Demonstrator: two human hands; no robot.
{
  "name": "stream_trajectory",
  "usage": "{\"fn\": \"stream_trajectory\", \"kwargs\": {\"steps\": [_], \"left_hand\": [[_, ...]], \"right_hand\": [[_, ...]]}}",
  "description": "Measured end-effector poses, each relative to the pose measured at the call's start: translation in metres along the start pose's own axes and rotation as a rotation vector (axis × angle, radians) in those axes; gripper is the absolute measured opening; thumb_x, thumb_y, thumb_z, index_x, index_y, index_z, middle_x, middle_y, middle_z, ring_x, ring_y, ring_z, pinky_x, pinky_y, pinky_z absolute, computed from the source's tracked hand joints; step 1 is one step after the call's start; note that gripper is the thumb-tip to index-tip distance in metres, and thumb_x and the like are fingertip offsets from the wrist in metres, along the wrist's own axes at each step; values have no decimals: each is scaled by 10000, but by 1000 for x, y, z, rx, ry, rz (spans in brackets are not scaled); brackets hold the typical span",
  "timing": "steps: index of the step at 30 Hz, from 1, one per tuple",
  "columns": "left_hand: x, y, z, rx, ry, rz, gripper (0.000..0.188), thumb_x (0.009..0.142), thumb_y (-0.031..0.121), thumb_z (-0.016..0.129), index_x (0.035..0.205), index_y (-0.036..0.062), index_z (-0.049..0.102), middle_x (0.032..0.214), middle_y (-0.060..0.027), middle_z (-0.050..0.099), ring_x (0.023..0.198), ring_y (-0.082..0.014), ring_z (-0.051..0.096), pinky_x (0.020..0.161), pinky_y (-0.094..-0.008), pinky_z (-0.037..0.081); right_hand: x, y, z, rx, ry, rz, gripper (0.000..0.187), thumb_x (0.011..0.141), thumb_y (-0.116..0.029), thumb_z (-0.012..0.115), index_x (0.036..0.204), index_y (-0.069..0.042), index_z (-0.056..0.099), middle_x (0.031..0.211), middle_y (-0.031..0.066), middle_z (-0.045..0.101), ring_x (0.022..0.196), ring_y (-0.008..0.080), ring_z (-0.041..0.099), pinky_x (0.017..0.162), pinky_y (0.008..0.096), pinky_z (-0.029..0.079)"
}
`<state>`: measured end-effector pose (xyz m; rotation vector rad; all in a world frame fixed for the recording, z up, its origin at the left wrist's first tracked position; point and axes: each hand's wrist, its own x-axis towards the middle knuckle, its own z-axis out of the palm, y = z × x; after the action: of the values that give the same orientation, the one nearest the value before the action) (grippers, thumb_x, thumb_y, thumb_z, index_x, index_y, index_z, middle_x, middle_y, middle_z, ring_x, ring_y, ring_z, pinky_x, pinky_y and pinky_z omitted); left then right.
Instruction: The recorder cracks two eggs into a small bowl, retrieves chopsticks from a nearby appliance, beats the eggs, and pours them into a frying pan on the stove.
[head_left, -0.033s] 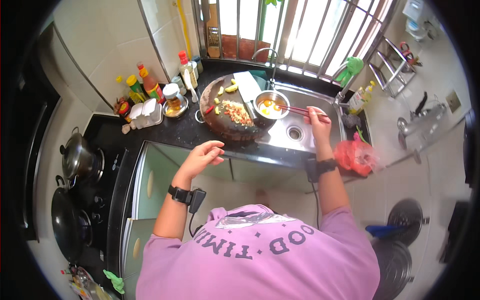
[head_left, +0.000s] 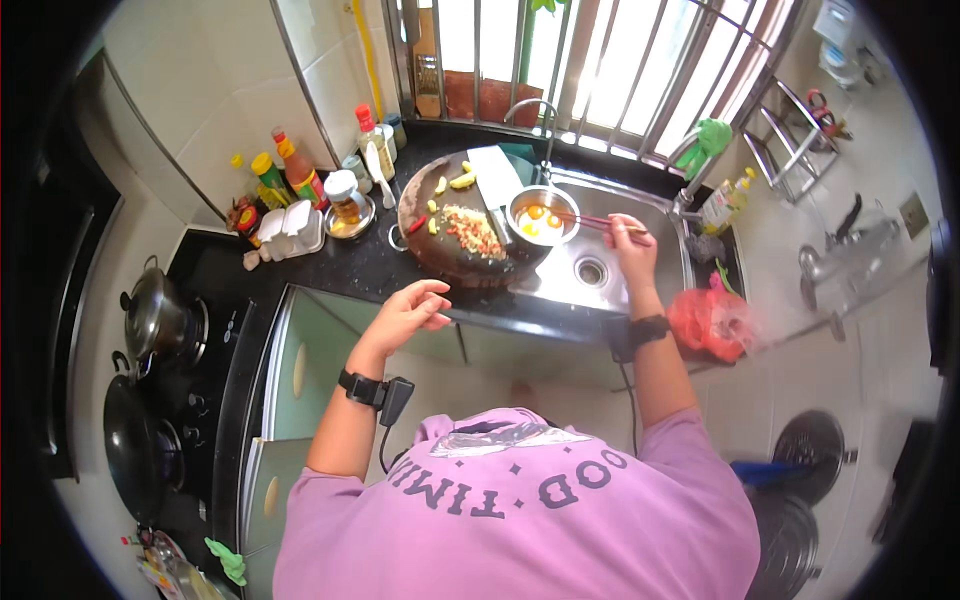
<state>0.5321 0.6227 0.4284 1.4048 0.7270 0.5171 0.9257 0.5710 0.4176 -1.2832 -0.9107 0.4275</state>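
My right hand (head_left: 630,240) grips a pair of reddish-brown chopsticks (head_left: 592,220). Their tips are in a round metal bowl (head_left: 571,231) holding raw eggs with whole yolks (head_left: 536,212). This bowl sits at the left side of the sink, beside the chopping board. Empty and loosely curved, my left hand (head_left: 412,312) hovers in front of the counter edge with its fingers apart. A round wooden chopping board (head_left: 420,190) carries a cleaver (head_left: 494,178), a heap of chopped red and pale bits (head_left: 474,230), a red chili (head_left: 418,223) and several yellowish pieces (head_left: 462,181).
The steel sink (head_left: 625,205) with its drain is at the right, under a barred window. Several sauce bottles (head_left: 300,170) and a white seasoning box (head_left: 292,230) line the left wall. A pot (head_left: 160,312) and a wok (head_left: 132,450) stand on the stove. A red plastic bag (head_left: 708,318) lies right.
My right hand and the chopsticks have shifted very slightly to the left. My left hand stays where it was.
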Motion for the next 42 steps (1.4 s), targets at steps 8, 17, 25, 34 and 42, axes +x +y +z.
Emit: {"fn": "stream_trajectory", "kwargs": {"steps": [8,17,25,34,42], "left_hand": [[132,1,38,-103,164,-208,323,923,227,501,1177,41,424,968,-119,554,809,-210,635,718,-309,536],[221,-13,63,-200,228,-418,272,923,204,492,1081,-2,414,864,-136,548,707,-245,658,588,-290,569],[247,-16,69,-192,327,-492,204,892,156,549,959,-2,440,765,-108,577,651,-220,657,538,-275,572],[254,-18,79,-125,389,-435,69,851,55,519,830,22,462,750,-115,600,612,-203,649,532,-287,572],[233,2,79,-168,450,-369,75,847,72,503,839,3,475,750,-123,606,610,-203,650,535,-273,565]], "right_hand": [[62,42,4,93,-172,78,145,852,-113,606,899,20,638,764,65,644,647,110,623,587,218,524],[99,69,-16,225,-371,310,161,879,-119,570,937,19,627,818,73,648,702,119,627,614,232,532],[113,88,-23,251,-418,330,182,887,-149,560,925,18,623,780,83,653,654,126,622,588,228,508],[115,86,-38,303,-378,382,185,889,-136,560,944,31,618,819,73,645,712,132,631,616,238,530],[116,37,-31,189,-381,209,163,888,-112,554,926,31,625,809,75,644,702,127,635,585,223,528]]}}
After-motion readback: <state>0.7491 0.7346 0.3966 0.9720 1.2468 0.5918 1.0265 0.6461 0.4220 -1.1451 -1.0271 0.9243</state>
